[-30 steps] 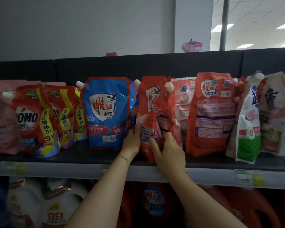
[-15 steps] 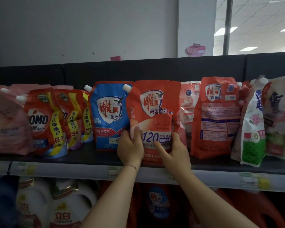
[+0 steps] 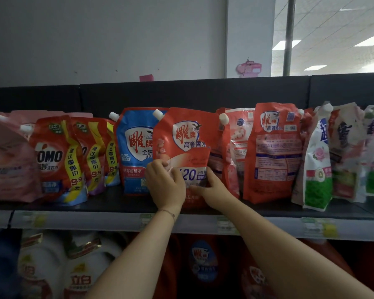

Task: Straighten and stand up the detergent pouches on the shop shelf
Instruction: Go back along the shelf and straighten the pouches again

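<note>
On shelf (image 3: 117, 203): red pouch (image 3: 188, 130), long axis vertical, spout (image 3: 158, 114) upper-left; left grip (image 3: 166, 186), right grip (image 3: 214, 189) pinch it.

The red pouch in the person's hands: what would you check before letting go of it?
1. Red pouch upright, label facing out: ok.
2. Its base flat on the shelf: cannot tell, the hands hide it.
3. Left hand and right hand grip its lower sides: ok.
4. Clear of the blue pouch: not ok, it covers the right part of that label.
5. White cap in place on the spout: ok.
</note>
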A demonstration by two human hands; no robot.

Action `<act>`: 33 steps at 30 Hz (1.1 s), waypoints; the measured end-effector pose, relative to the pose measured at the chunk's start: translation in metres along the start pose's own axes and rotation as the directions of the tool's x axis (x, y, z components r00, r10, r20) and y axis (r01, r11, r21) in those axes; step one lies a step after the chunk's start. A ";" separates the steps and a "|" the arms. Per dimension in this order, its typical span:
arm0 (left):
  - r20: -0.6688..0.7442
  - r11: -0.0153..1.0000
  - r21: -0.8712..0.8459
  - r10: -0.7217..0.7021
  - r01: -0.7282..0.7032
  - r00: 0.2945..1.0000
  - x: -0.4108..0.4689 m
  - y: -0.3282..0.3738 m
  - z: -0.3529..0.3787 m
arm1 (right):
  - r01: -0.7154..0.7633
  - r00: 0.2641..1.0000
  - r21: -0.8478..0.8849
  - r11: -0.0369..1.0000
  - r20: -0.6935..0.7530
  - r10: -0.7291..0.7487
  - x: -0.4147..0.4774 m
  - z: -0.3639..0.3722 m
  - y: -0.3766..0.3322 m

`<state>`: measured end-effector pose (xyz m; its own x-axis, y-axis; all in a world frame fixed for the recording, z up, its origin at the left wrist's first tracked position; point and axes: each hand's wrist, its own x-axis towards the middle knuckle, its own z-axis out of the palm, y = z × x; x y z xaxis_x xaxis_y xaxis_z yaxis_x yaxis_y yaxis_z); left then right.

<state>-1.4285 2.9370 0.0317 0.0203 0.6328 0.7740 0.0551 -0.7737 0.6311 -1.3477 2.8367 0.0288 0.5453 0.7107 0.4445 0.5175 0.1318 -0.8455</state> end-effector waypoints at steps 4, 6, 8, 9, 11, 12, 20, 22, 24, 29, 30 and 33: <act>0.171 0.907 0.059 0.403 -0.418 0.899 0.004 0.002 -0.020 | 0.038 0.995 -0.065 0.997 0.094 -0.032 0.010 0.020 -0.008; 0.251 0.860 0.031 0.487 -0.509 0.837 0.007 0.005 -0.025 | 0.093 0.983 -0.200 0.975 0.175 -0.058 0.011 0.026 -0.012; 0.284 0.832 0.011 0.529 -0.554 0.800 0.008 0.009 -0.024 | 0.148 0.955 -0.355 0.923 0.293 -0.040 0.008 0.024 -0.018; 0.288 0.816 0.014 0.550 -0.578 0.784 0.008 0.010 -0.022 | 0.178 0.941 -0.428 0.886 0.337 -0.027 0.006 0.021 -0.022; 0.294 0.785 0.020 0.587 -0.619 0.754 0.007 0.014 -0.017 | 0.220 0.938 -0.542 0.811 0.345 -0.024 0.001 0.009 -0.029; 0.297 0.772 0.012 0.605 -0.636 0.739 0.006 0.017 -0.014 | 0.231 0.950 -0.585 0.777 0.309 -0.050 -0.003 0.002 -0.031; 0.407 0.880 -0.146 0.470 -0.452 0.783 -0.021 0.058 0.029 | 0.083 0.928 -0.810 0.580 -0.149 -0.341 -0.022 -0.069 -0.023; 0.470 0.966 -0.105 0.257 -0.235 0.845 -0.028 0.066 0.045 | 0.049 0.955 -0.882 0.469 -0.096 -0.280 -0.021 -0.082 -0.017; 0.524 0.995 -0.078 0.095 -0.064 0.847 -0.035 0.071 0.059 | 0.033 0.975 -0.928 0.371 -0.052 -0.216 -0.022 -0.090 -0.013; 0.619 0.990 0.045 -0.131 0.131 0.775 -0.044 0.062 0.082 | 0.182 0.963 -0.978 0.102 0.156 -0.220 -0.024 -0.104 0.006; 0.618 0.980 0.042 -0.177 0.193 0.766 -0.045 0.058 0.083 | 0.191 0.964 -0.977 0.093 0.169 -0.205 -0.023 -0.106 0.010; 0.592 0.950 -0.017 -0.240 0.310 0.769 -0.047 0.054 0.086 | 0.154 0.976 -0.982 0.112 0.134 -0.170 -0.020 -0.112 0.017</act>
<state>-1.3411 2.8676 0.0248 0.5937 0.6903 0.4134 0.0418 -0.5395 0.8409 -1.2757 2.7471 0.0387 0.3561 0.7640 0.5381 0.7896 -0.5540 0.2639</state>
